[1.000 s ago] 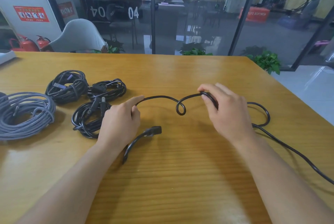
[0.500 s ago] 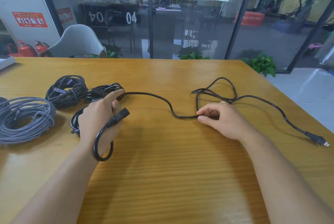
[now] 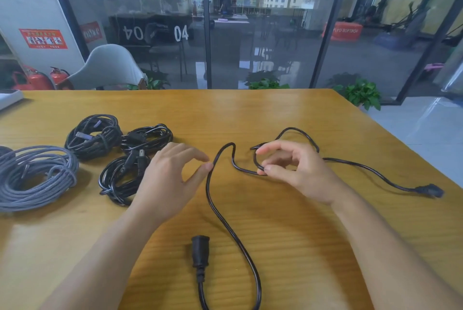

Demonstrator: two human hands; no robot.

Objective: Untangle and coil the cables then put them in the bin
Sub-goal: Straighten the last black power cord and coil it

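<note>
Black power cable [image 3: 220,212] lies loose on the wooden table [image 3: 288,109] between your two hands, and your right hand [image 3: 295,169] pinches it: thumb and a curled finger close on a small loop of the cord just left of your knuckles. From that pinch the cord dips, rises in a hump toward your left hand [image 3: 167,172], then drops in a long curve toward you, bending back near the bottom edge to end in a barrel-shaped socket plug [image 3: 200,251] standing below and between your wrists. Your left hand is released, its fingers spread and relaxed; the thumb tip sits right at the cord's hump, though you cannot tell whether it truly touches. Beyond your right fingers another loop arches away from you, and the cord then trails right past your wrist to a plug end [image 3: 429,190] lying well apart from the hand. Behind your left fingers sits a coiled black cable [image 3: 117,179] with its pronged plug on top, partly hidden by that hand. Further out lie two more black bundles [image 3: 146,137] [image 3: 94,135], and past those a large grey braided coil [image 3: 35,177]. A white chair [image 3: 107,66] stands beyond the table's far edge.
</note>
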